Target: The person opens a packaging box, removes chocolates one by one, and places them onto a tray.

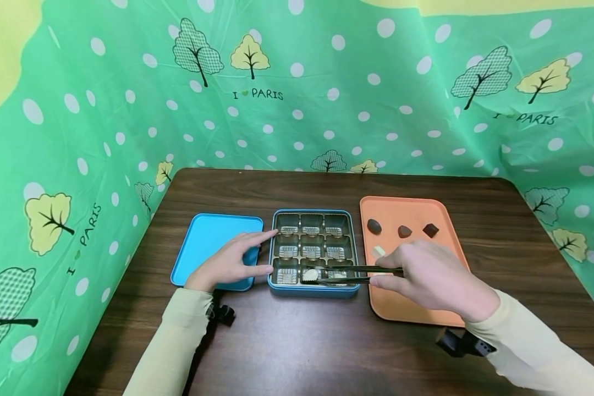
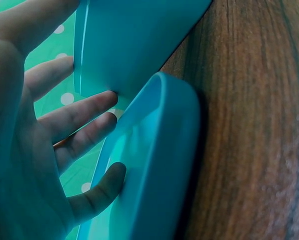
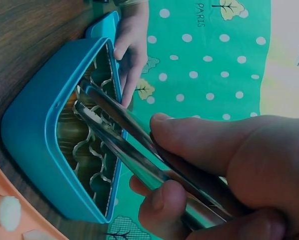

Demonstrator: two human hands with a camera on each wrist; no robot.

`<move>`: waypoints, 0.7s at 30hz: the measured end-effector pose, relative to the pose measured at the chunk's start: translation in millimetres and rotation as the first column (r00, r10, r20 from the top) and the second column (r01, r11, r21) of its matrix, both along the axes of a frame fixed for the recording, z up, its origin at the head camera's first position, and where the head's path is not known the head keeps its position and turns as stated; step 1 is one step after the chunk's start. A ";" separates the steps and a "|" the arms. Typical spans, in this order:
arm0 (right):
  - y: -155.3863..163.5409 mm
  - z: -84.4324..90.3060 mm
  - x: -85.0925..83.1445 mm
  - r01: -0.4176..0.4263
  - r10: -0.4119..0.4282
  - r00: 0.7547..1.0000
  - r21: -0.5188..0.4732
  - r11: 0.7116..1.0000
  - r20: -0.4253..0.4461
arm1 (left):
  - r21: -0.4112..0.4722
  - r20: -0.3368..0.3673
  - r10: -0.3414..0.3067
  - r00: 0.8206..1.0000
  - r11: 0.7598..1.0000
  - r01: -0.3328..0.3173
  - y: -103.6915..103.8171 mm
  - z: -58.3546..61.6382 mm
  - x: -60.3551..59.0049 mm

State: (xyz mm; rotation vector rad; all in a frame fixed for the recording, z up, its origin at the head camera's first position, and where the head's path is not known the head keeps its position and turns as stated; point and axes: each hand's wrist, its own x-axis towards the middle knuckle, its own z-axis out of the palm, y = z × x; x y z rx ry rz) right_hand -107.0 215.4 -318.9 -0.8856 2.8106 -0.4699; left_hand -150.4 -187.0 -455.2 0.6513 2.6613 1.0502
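Note:
My right hand [image 1: 428,275] grips a pair of dark metal tongs [image 3: 134,145] between thumb and fingers. The tongs reach left over a blue box [image 1: 313,292] whose dark plastic insert is split into several compartments. Their tips are in the front middle compartment, around a small white piece [image 1: 310,275] that looks like a shell-shaped chocolate. In the right wrist view the tongs partly hide this piece. My left hand [image 1: 230,261] is spread at the box's left side, its thumb and index fingertip at the rim and the other fingers extended over the blue lid [image 2: 182,145].
To the right of the box lies an orange tray [image 1: 398,308]. On it are a dark egg-shaped chocolate [image 1: 374,226], a brown one [image 1: 404,231], a dark square one [image 1: 430,230] and a white piece [image 1: 378,251]. A green patterned cloth [image 1: 297,99] hangs behind the wooden table [image 1: 287,352].

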 end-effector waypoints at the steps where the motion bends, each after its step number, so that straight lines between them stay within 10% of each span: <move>1: 1.0 -0.5 0.3 0.005 -0.005 1.000 -0.008 1.000 0.010 | -0.002 -0.002 -0.001 1.000 1.000 0.001 -0.1 -0.1 0.0; 21: 13.7 4.4 5.3 0.045 -0.040 0.996 -0.059 0.997 0.076 | -0.007 0.006 -0.007 1.000 1.000 0.007 -0.4 1.3 -0.8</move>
